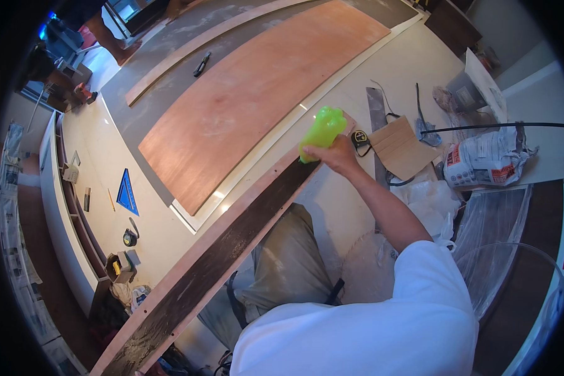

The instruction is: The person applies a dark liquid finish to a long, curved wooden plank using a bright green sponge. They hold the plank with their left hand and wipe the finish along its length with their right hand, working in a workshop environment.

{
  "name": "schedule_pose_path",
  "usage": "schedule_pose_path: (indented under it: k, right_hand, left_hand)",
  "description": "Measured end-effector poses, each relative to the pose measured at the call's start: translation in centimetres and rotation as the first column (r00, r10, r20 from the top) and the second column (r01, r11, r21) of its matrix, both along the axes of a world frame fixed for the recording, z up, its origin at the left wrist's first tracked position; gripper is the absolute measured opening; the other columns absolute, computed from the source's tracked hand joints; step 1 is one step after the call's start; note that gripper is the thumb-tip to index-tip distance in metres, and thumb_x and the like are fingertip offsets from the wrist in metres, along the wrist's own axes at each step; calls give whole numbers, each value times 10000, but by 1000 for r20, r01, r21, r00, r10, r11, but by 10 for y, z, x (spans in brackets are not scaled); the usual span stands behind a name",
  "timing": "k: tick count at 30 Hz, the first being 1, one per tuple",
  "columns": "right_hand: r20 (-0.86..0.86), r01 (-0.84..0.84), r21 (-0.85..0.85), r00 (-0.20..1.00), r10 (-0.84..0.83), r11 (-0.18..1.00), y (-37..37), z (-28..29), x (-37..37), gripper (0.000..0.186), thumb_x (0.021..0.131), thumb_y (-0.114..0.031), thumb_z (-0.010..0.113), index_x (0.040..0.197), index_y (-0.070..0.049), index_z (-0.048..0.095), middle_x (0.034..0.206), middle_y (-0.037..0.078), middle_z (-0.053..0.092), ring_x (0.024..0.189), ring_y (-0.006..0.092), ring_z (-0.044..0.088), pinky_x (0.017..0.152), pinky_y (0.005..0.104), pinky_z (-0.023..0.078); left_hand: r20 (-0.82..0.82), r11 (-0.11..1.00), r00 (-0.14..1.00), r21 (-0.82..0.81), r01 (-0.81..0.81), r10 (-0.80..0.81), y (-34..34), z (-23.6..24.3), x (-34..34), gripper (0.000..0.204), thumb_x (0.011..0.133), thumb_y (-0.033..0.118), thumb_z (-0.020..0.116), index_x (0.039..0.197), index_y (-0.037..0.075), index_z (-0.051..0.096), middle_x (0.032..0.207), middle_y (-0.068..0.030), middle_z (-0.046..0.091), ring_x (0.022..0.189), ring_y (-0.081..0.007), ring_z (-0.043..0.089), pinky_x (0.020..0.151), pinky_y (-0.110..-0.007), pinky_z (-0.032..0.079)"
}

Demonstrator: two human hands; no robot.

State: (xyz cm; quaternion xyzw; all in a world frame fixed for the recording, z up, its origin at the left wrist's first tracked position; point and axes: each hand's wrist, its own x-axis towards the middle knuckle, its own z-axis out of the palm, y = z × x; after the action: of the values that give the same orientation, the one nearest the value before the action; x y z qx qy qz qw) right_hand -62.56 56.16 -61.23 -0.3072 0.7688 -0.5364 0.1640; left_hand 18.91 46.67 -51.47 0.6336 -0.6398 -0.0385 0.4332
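My right hand [335, 154] is wrapped round a bright green plastic bottle [323, 130]. The bottle is tilted, its lower end meeting the far part of a long narrow board [197, 271]. Dark brown streaks, shiny and patchy in places, cover the board's middle strip; its pinkish-orange edges have small holes. From the lower left the board runs up across my knees to the bottle. Whether anything flows from the bottle, I cannot tell. My left hand does not show.
Beyond the board lies a wide reddish wooden panel [263, 94] with a black-handled tool [202, 64] behind it. A tape measure [359, 139], cardboard [402, 150] and a white bag [485, 156] are to the right. A blue set square [127, 193] lies left. Another person's bare leg [103, 37] stands far left.
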Motion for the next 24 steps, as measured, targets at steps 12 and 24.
schedule_pose_path:
  k: [12, 24]
  right_hand:
    - [18, 41, 174, 999, -44, 984, -8, -9, -33, 420, 750, -309, 875, 1061, -51, 760, 1014, 102, 779, 918, 178, 740, 838, 335, 583]
    - [-25, 227, 204, 974, -226, 952, -6, -16, -74, 452, 758, -350, 882, 1096, -74, 767, 1049, 106, 782, 945, 208, 753, 812, 357, 588]
  left_hand:
    - [-404, 998, 914, 62, -5, 30, -21, 14, -84, 457, 1078, 298, 466, 1282, -100, 555, 1128, -283, 661, 1013, -403, 659, 950, -499, 530]
    - [-462, 998, 886, 61, -14, 40, -21, 12, -94, 456, 1075, 296, 472, 1281, -103, 554, 1125, -286, 660, 1006, -408, 660, 941, -499, 534]
